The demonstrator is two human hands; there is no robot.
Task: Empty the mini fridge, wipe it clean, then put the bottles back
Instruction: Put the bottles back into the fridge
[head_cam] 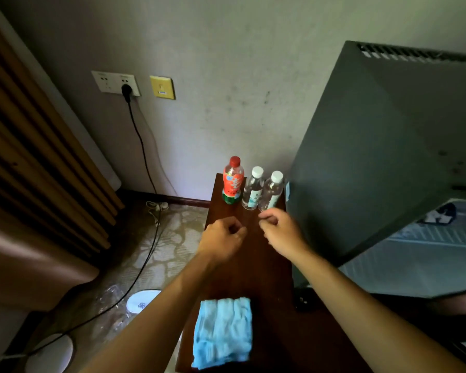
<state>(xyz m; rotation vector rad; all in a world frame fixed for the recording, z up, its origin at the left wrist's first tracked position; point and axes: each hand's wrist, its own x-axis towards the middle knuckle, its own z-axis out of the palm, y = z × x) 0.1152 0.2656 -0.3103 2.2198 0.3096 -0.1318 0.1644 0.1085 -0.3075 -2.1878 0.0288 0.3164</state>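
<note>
Three bottles stand in a row at the far end of a dark wooden table (253, 267): a red-capped bottle with a red label (233, 181), then two clear water bottles with white caps (252, 189) (271, 191). My left hand (222, 238) and my right hand (279, 227) hover over the table just in front of them, fingers curled, holding nothing. A folded light blue cloth (223, 332) lies on the table's near end. The mini fridge (374, 146), dark grey, stands at the right with its pale interior (425, 254) showing below.
A black power cord (143, 157) runs from a wall socket (116, 83) down across the patterned floor at the left. A wooden slatted panel (38, 146) fills the left side. White slippers (143, 302) lie on the floor.
</note>
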